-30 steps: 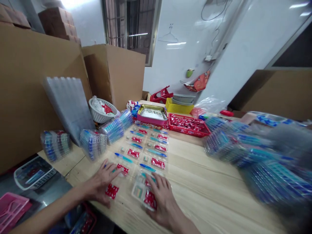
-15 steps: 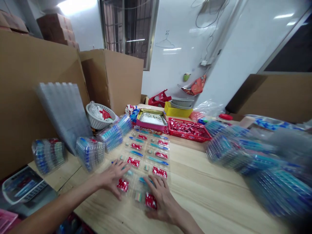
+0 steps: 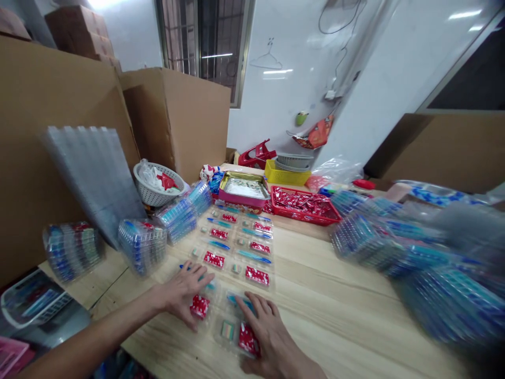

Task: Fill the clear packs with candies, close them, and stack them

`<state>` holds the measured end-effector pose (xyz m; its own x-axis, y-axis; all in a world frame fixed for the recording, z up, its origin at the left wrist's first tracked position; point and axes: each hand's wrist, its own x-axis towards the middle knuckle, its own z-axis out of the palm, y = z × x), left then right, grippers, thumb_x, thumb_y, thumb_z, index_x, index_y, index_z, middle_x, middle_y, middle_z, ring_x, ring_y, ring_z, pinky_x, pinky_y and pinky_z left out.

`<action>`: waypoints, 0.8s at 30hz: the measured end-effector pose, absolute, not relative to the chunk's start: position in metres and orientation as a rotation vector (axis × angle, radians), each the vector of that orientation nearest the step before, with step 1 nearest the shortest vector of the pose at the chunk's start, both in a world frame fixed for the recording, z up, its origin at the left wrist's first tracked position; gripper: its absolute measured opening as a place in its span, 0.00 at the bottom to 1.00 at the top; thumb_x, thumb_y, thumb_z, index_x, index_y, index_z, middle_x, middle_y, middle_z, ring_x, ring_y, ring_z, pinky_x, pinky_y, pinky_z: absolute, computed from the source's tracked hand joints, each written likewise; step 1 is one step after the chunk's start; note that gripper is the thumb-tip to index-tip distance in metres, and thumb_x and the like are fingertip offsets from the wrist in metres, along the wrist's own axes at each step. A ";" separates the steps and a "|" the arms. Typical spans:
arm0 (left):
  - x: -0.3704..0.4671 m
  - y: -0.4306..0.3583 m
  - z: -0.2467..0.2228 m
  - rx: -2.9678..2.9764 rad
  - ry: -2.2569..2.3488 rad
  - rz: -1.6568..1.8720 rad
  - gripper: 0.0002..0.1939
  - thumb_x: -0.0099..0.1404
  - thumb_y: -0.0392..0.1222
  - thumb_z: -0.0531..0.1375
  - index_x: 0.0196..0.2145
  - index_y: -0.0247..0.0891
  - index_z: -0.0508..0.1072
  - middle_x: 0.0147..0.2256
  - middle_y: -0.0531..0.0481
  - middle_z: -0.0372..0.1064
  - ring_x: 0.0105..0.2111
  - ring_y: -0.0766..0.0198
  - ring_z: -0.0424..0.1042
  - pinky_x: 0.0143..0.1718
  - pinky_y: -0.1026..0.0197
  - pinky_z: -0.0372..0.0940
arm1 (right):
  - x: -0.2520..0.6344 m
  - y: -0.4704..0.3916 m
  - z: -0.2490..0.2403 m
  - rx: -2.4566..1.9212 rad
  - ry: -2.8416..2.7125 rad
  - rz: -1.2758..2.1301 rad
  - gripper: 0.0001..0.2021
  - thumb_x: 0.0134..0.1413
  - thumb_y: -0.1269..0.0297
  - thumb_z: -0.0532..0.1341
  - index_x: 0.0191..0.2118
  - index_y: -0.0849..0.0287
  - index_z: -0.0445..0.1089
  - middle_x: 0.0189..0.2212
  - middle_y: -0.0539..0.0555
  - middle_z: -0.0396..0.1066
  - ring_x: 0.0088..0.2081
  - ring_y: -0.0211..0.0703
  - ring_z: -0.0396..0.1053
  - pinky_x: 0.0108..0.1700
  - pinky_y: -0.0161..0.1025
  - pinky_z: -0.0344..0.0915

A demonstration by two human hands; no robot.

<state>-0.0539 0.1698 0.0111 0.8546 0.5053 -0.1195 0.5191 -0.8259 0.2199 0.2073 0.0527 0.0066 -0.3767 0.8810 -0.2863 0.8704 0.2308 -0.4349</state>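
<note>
Two columns of shallow clear plastic trays lie on the wooden table (image 3: 335,289), each with a blue pen, a small striped eraser and a red packet with white dots. My left hand (image 3: 183,292) spans the left side of the nearest left tray (image 3: 207,318), fingers over its pen and thumb near its red packet (image 3: 200,306). Gripping the right side of the nearest right tray (image 3: 221,341), my right hand (image 3: 272,337) partly covers its red packet (image 3: 248,339). The striped eraser (image 3: 228,330) there is uncovered. My left hand hides the left tray's eraser compartment.
Stacks of filled trays stand at left (image 3: 144,247) and right (image 3: 445,305). Behind the columns are a pink tin (image 3: 244,199) and a red basket (image 3: 305,216) of red packets. A white basket (image 3: 152,195), tall clear trays (image 3: 92,173) and cardboard boxes (image 3: 197,121) are at back left.
Both nearest trays have slid slightly towards me under my hands, widening the gap to the row behind. My right hand has moved with its tray. The camera view has shifted a little.
</note>
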 end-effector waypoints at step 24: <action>-0.011 0.255 0.000 2.807 1.005 -0.114 0.63 0.41 0.73 0.58 0.64 0.36 0.38 0.66 0.32 0.27 0.64 0.40 0.23 0.59 0.32 0.27 | 0.242 0.153 -0.006 -1.852 -2.389 0.296 0.53 0.41 0.31 0.54 0.66 0.62 0.41 0.66 0.70 0.33 0.66 0.66 0.31 0.61 0.66 0.34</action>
<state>-0.0106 0.2548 -0.0003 0.7713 0.6241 -0.1248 0.6362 -0.7618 0.1225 0.2417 0.1528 -0.0060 -0.2532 0.9667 -0.0366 0.9465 0.2397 -0.2161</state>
